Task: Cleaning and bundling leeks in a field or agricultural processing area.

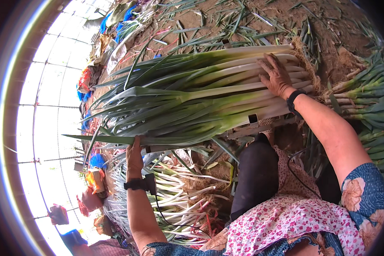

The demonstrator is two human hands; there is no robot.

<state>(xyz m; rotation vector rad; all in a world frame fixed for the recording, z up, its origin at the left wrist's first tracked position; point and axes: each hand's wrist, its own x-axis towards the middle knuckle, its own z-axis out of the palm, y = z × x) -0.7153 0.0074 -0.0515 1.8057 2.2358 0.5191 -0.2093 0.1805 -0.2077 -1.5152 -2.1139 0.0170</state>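
A thick pile of large green onions (192, 91) lies sideways across a low metal frame (239, 133), green leaves to the left and white stalks and roots to the right. My right hand (278, 77) rests on the white stalks near the root end, its fingers spread. At the near edge of the leaves, my left hand (135, 157) closes around a few leaf ends, its thumb on top; the other fingers are mostly hidden beneath them. Each wrist wears a black band, and a small dark box sits on the left one.
More green onions (170, 187) lie loose by my left forearm, with red ties (207, 224) among them. Another heap (367, 98) is at the right. Leaf scraps litter the soil (277, 17) beyond the frame. Colourful bags (84, 81) line the bright sheeting at left. My dark-clad knee (255, 175) is close to the frame.
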